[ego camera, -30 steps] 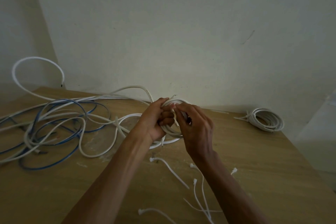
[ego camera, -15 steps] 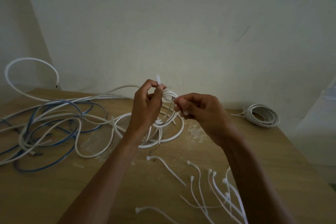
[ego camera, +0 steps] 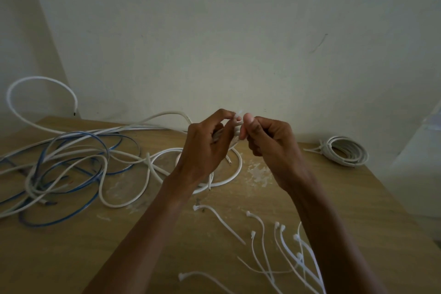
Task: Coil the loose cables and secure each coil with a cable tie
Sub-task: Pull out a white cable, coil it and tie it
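My left hand (ego camera: 205, 148) grips the top of a white cable coil (ego camera: 232, 169) lifted above the wooden table (ego camera: 71, 258); the coil's lower loops hang down to the tabletop. A white cable tie (ego camera: 238, 118) sticks up between both hands at the coil's top. My right hand (ego camera: 269, 143) pinches that tie with thumb and fingers, right against my left fingertips. The tie's wrap around the coil is hidden by my fingers.
A tangle of loose white and blue cables (ego camera: 59, 169) covers the table's left side. A tied white coil (ego camera: 346, 153) lies at the far right. Several spare cable ties (ego camera: 274, 246) lie near the front edge. A wall stands close behind.
Both hands have risen and come together at the coil's top. My right hand moved left and up until it meets my left hand at the tie.
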A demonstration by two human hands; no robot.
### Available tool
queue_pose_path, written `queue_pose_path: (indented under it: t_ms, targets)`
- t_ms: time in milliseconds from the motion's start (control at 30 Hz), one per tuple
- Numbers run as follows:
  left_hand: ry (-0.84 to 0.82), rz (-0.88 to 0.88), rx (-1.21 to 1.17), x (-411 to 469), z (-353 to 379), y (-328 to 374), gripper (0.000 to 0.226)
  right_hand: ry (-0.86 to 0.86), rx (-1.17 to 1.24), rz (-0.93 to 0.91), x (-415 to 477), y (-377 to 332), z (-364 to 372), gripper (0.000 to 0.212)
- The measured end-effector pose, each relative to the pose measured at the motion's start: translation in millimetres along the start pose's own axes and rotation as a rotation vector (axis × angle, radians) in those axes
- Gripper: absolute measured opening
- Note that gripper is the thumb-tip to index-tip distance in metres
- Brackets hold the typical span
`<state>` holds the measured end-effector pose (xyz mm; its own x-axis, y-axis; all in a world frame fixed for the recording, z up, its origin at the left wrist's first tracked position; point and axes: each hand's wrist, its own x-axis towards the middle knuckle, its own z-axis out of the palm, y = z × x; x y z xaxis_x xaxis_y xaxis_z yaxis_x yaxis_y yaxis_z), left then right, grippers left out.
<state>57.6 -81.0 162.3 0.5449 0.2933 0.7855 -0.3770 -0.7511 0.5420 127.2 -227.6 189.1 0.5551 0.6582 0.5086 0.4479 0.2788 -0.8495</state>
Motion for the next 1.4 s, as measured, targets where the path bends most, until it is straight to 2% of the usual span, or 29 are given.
queue_pose_path:
  t_ms: [333,600,933,1000,1100,1200,1267,1400]
  targets:
    - [-0.052,0.163,0.104,-2.2,2.1,2.6,0.023,0.008,0.046,0.066,-0.1,-4.2,-2.8,0.041]
    - [-0.029,0.196,0.173,-1.9,1.1,0.3,0.024,-0.01,0.155,0.087,1.2,1.4,-2.5,0.04]
    - [-0.017,0.189,0.178,-2.9,-0.7,-3.9,0.018,-0.074,0.156,0.182,3.5,5.4,-9.2,0.041]
    - [-0.027,0.21,0.153,-3.9,-1.0,-4.7,0.017,-0.052,0.136,0.233,4.2,6.1,-10.9,0.042]
    - [-0.047,0.223,0.125,-4.7,1.2,-5.1,0.02,0.077,0.07,0.238,4.5,8.7,-9.9,0.038]
    - [0.03,0.198,0.168,-3.0,2.9,-4.3,0.021,0.181,0.106,0.183,3.2,11.1,-7.6,0.027]
    - [0.096,0.125,0.115,-1.6,2.2,-4.9,0.019,0.226,0.122,0.119,2.9,10.5,-5.4,0.023]
    - [0.114,-0.009,0.029,-1.5,2.7,-7.9,0.016,0.157,0.213,0.036,1.7,7.0,0.6,0.018]
